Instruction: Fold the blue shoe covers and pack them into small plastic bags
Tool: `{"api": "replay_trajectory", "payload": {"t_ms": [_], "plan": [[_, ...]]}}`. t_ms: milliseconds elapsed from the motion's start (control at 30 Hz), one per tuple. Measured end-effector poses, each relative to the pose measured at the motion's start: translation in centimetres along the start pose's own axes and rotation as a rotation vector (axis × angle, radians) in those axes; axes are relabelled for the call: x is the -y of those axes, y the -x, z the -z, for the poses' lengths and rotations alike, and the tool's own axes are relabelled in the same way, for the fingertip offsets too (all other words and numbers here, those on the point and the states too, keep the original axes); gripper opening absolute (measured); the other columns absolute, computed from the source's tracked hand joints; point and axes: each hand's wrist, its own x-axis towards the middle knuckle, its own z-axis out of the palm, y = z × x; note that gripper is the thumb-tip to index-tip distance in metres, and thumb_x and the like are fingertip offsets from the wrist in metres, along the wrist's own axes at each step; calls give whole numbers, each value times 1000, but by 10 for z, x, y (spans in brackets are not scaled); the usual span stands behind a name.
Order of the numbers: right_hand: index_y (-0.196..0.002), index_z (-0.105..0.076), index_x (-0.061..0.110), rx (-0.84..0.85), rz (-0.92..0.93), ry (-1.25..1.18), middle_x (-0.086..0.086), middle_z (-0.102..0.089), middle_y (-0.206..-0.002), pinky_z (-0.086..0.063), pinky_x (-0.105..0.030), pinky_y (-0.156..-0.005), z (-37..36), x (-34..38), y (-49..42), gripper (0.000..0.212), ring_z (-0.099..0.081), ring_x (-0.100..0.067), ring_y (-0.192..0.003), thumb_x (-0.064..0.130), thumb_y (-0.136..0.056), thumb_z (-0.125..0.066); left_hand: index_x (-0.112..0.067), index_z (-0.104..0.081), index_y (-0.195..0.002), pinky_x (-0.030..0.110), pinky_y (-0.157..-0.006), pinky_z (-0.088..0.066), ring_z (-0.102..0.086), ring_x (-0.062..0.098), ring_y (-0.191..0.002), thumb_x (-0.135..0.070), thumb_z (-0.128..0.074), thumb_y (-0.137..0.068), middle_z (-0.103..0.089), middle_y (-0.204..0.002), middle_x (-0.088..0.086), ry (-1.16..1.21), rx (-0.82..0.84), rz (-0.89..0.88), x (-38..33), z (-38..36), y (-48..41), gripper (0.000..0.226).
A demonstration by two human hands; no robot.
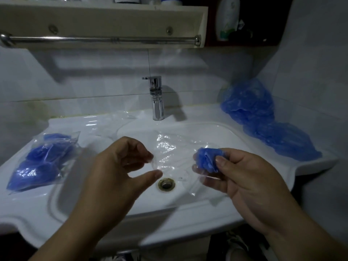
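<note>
Over the sink (216,117), the right hand (248,183) pinched a folded shoe cover (207,159); the left hand (116,166) seemingly pinched the clear bag (165,153).

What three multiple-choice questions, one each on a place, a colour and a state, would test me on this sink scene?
1. Where is the loose pile of shoe covers?
A. in the basin
B. on the sink top, right of the faucet
C. on the shelf

2. What colour is the folded shoe cover?
A. green
B. blue
C. white

3. What is the right hand doing?
A. lying flat, empty
B. pressing the wall
C. gripping the folded shoe cover

Answers: 1 B, it sits on the right rim; 2 B, plainly blue; 3 C, its fingers curl round it, while the left hand pinches the clear bag.
</note>
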Motion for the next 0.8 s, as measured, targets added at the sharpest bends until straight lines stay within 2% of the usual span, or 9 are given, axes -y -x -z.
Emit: {"api": "replay_trajectory", "payload": {"t_ms": [67, 167, 233, 333, 400, 500, 633, 800], "plan": [[-99, -72, 6, -66, 41, 68, -13, -75, -97, -58, -26, -71, -2, -4, 0, 20, -72, -27, -94, 7, -93, -53, -38, -62, -91, 27, -83, -54, -63, -2, -93, -39, -85, -56, -65, -100, -21, -215, -5, -35, 0, 0, 5, 43], [-95, -74, 9, -162, 72, 165, -9, -76, -94, -58, -28, -76, -7, -8, 1, 20, -73, -23, -92, 6, -95, -54, -42, -61, -95, 13, -71, -44, -57, -1, -92, -52, -74, -65, -51, -111, -29, -407, -47, -182, -14, -2, 12, 33], [-97, -73, 10, -174, 41, 165, -6, -76, -94, -57, -31, -80, -11, -10, 3, 19, -73, -20, -92, 9, -95, -55, -38, -64, -88, 10, -62, -43, -58, 1, -87, -55, -69, -73, -55, -102, -24, -375, -5, -244, -24, -11, 17, 23], [-100, -72, 11, -149, -23, 100, -7, -76, -96, -56, -35, -82, -19, -10, 7, 19, -73, -20, -92, 12, -95, -54, -34, -64, -82, 12, -64, -47, -60, 4, -78, -51, -74, -72, -57, -90, -19, -414, 55, -276, -23, -27, 22, 22], [-101, -71, 9, -134, -45, 61, -10, -76, -96, -56, -36, -81, -21, -10, 9, 19, -73, -22, -91, 12, -95, -54, -34, -63, -81, 11, -65, -47, -60, 3, -74, -43, -78, -70, -58, -85, -19, -417, 58, -238, -19, -32, 23, 21], [-101, -71, 5, -95, -58, 40, -13, -75, -96, -57, -35, -80, -21, -9, 11, 20, -73, -24, -91, 13, -90, -56, -34, -67, -80, 14, -67, -50, -60, 0, -77, -36, -77, -72, -62, -79, -19, -382, 31, -171, -17, -31, 23, 13], [-90, -75, 3, -21, -36, 73, -14, -75, -95, -58, -33, -82, -18, -9, 11, 21, -72, -27, -94, 15, -82, -60, -31, -70, -77, 19, -65, -54, -65, -2, -70, -29, -73, -79, -68, -73, -18, -270, 26, -17, -16, -31, 22, 5], [-90, -77, 15, -16, 22, 246, -10, -76, -92, -55, -37, -87, -17, -14, 10, 17, -73, -24, -89, 13, -86, -61, -30, -68, -72, 12, -54, -46, -64, -4, -59, -30, -74, -81, -69, -61, -16, -269, -2, 98, -21, -29, 20, 11]]}}
